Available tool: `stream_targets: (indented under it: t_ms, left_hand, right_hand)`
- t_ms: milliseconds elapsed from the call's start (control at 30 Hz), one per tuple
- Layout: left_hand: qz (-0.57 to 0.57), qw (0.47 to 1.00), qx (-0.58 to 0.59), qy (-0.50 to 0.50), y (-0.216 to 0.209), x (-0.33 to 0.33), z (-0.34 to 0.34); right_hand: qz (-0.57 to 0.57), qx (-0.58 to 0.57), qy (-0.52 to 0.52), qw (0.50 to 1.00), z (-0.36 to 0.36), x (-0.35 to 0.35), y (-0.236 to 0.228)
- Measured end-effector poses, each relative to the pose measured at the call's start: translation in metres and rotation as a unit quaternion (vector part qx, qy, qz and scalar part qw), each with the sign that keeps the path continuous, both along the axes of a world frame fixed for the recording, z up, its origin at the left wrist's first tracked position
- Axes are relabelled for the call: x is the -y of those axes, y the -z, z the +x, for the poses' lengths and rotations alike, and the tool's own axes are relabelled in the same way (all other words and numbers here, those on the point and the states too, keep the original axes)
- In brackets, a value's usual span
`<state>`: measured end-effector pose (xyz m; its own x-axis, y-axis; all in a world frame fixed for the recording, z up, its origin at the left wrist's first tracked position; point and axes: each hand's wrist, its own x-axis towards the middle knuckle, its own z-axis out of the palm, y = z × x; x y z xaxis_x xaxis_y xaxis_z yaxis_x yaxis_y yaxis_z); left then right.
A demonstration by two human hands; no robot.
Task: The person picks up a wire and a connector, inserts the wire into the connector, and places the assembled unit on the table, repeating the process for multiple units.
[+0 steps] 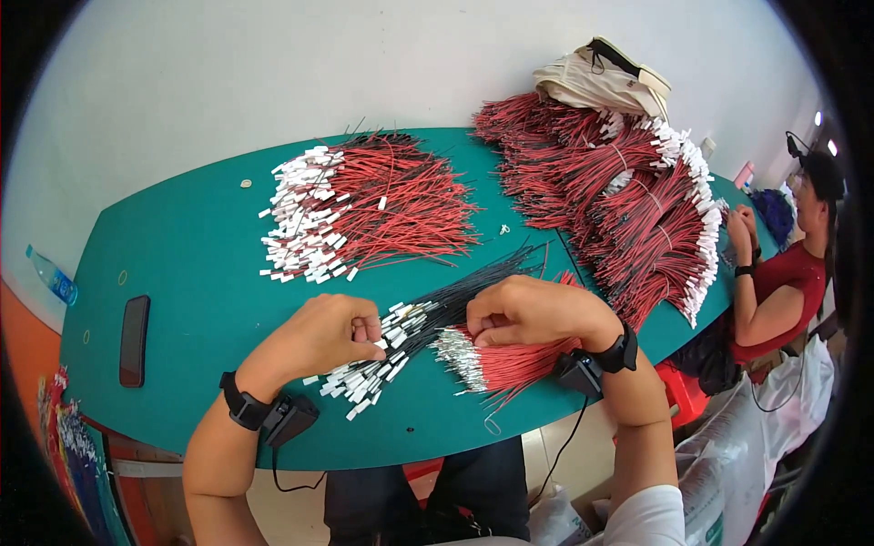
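My left hand (330,335) is closed in a pinch, with a small white connector housing (379,347) between thumb and fingers. Beneath it lies a fan of black wires (473,293) with white connector housings (364,382) on their near ends. My right hand (539,309) is curled, thumb and fingertips together over the silver terminal ends of a bundle of red wires (523,366). What those fingertips hold, if anything, is hidden. The red bundle lies to the right of the black wires, the two partly side by side.
A pile of red and black wires with white connectors (382,205) lies at the back. Tied bundles (619,196) fill the right, a cream bag (601,82) on top. A phone (134,341) and bottle (52,275) are left on the green table (209,364). A co-worker (774,282) sits right.
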<state>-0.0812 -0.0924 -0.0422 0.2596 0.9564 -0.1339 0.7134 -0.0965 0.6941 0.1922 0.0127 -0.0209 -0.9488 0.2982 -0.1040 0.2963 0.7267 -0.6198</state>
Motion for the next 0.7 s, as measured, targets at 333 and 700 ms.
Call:
stream_targets:
  t_ms: [333, 700]
  left_hand:
    - [-0.061, 0.997, 0.048, -0.002, 0.058, -0.098, -0.005]
    - [-0.047, 0.977, 0.203, -0.042, 0.025, -0.040, -0.035]
  right_hand:
    - [-0.072, 0.051, -0.020, 0.996, 0.015, -0.092, 0.054]
    - [-0.073, -0.043, -0.031, 0.996, -0.001, -0.035, 0.024]
